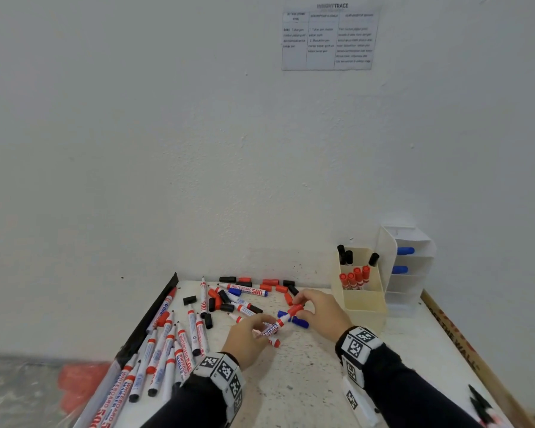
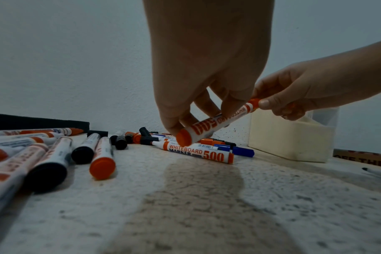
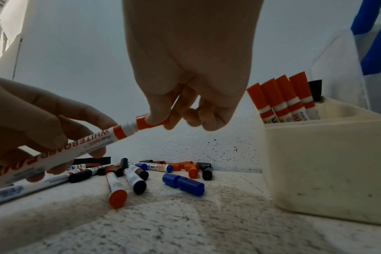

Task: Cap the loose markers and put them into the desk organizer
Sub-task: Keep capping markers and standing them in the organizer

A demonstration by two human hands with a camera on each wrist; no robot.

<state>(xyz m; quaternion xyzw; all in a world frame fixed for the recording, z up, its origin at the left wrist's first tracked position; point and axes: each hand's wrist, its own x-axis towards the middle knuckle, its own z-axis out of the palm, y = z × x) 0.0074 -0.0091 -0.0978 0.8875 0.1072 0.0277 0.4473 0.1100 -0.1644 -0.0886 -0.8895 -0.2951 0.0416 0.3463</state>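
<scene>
The left hand (image 1: 250, 336) grasps the white barrel of a red-banded whiteboard marker (image 2: 215, 122) between thumb and curled fingers, holding it tilted above the speckled white table (image 1: 306, 381). The right hand (image 1: 322, 310) pinches a red plastic cap (image 3: 151, 122) between thumb and fingers. In the right wrist view the cap sits over the marker's tip end, with white neck showing between the cap's rim and the marker's red collar. Both grips are therefore clenched: the left on the marker, the right on the cap.

The cream plastic desk organizer (image 1: 365, 307) stands on the table just to the right of the right hand, against the wall. Its middle compartment holds four capped red markers (image 1: 354, 278) upright; its rear compartment holds capped black markers (image 1: 345, 254). A white tiered plastic holder (image 1: 411, 273) just beside it carries two blue-capped markers (image 1: 405, 251).

Loose red, black and blue caps (image 1: 269, 284) lie at the table's far edge, mixed with uncapped markers. A blue cap (image 3: 183, 184) lies on the table below the right hand. A row of uncapped markers (image 1: 164, 356) lies along the table's left side.
</scene>
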